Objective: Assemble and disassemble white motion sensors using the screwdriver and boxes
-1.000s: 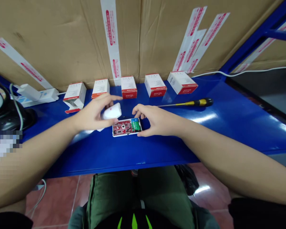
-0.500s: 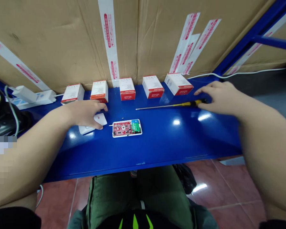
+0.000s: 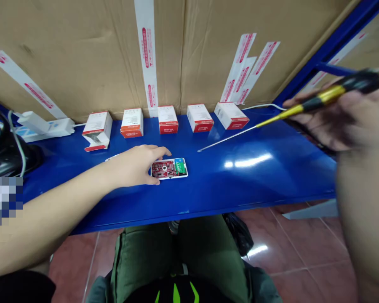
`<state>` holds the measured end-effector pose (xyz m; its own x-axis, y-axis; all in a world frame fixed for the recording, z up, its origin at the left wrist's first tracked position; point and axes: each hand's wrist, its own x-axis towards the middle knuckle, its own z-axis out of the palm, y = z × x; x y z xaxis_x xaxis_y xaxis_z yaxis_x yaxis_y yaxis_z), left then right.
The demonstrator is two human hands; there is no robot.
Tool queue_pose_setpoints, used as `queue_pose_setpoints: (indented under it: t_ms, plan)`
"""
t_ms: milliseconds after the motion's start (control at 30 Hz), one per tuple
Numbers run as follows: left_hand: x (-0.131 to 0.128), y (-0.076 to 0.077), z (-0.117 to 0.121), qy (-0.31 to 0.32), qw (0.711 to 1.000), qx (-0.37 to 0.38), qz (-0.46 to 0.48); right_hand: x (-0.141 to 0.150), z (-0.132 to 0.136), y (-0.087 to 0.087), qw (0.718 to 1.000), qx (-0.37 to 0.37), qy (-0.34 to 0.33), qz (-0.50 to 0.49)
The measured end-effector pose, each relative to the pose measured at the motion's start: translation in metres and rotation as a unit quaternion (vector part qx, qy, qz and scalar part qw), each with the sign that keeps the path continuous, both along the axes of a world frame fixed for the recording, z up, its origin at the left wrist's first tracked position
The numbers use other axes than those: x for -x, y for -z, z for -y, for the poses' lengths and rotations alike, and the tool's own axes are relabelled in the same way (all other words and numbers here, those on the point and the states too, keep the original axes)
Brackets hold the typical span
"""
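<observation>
Blue workbench (image 3: pixel 265 185), motion-blurred screwdriver handle (image 3: pixel 350 87)

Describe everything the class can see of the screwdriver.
The screwdriver has a long, thin, shiny metal shaft and a banded black-and-yellow grip that looks like plastic and is slightly blurred. It is held in the right hand, the only thing seen touching it, with the grip raised and the shaft slanting down and left over the blue table.
</observation>
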<state>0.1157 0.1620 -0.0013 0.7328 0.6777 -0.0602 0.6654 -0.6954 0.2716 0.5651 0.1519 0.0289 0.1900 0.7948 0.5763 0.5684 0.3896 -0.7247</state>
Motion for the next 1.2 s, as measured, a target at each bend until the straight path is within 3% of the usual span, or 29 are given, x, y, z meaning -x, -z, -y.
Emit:
queue_pose_setpoints:
  t_ms: [67,133,333,400,500,633,767,967,1200]
  plan:
    - [-0.002,0.006,-0.001,-0.007,0.999,0.009,0.032,0.038,-0.007,-0.012,0.981,-0.055,-0.068,-0.171]
    - [-0.005,0.012,0.001,-0.015,0.998,0.011,0.063,0.080,-0.012,-0.028,0.957,-0.096,-0.094,-0.259]
    - [-0.009,0.030,0.003,0.017,0.986,0.003,0.168,0.190,-0.009,-0.082,0.909,-0.015,-0.218,-0.356]
    - [-0.008,0.035,0.002,0.028,0.981,0.007,0.194,0.218,-0.012,-0.088,0.878,-0.023,-0.265,-0.398]
    - [-0.005,0.041,0.001,0.036,0.975,0.000,0.220,0.248,-0.022,-0.084,0.868,-0.006,-0.298,-0.398]
    - [-0.004,0.047,0.000,0.043,0.973,0.001,0.225,0.261,-0.036,-0.070,0.872,0.036,-0.344,-0.346]
    - [-0.003,0.049,-0.001,0.040,0.975,-0.001,0.219,0.263,-0.039,-0.061,0.880,0.056,-0.348,-0.318]
    - [-0.003,0.051,-0.003,0.048,0.973,0.007,0.227,0.268,-0.039,-0.055,0.865,-0.001,-0.374,-0.335]
    - [-0.003,0.051,-0.003,0.034,0.973,0.008,0.227,0.265,-0.046,-0.057,0.870,0.012,-0.367,-0.330]
